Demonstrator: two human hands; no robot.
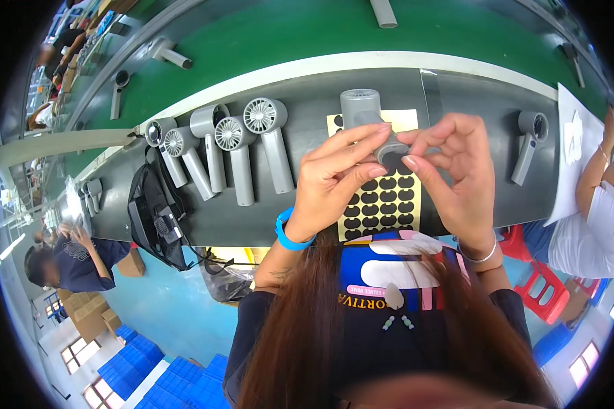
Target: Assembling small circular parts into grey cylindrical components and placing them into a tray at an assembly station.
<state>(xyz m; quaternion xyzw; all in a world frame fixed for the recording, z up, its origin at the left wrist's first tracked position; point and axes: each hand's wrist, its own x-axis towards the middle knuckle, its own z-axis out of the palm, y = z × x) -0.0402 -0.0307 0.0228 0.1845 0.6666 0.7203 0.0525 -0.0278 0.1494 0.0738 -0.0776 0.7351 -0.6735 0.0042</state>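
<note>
A grey handheld fan [359, 105] lies over the top of the sticker sheet, its head pointing away from me and its handle end toward me. My left hand [334, 177] is closed around the handle near that end. A black sticker [393, 161] sits at the handle's end, partly off its edge. My right hand [454, 160] pinches at the sticker's right side with thumb and forefinger. Beneath both hands is a pale yellow sheet [417, 198] with rows of black rounded stickers. How far the sticker touches the handle is hard to see.
Several grey handheld fans [239, 160] lie to the left on the dark table, beside a black bag [153, 211]. Another fan [527, 146] lies at right. Beyond the pale rail runs a green belt [280, 34] carrying more fans. People sit at both sides.
</note>
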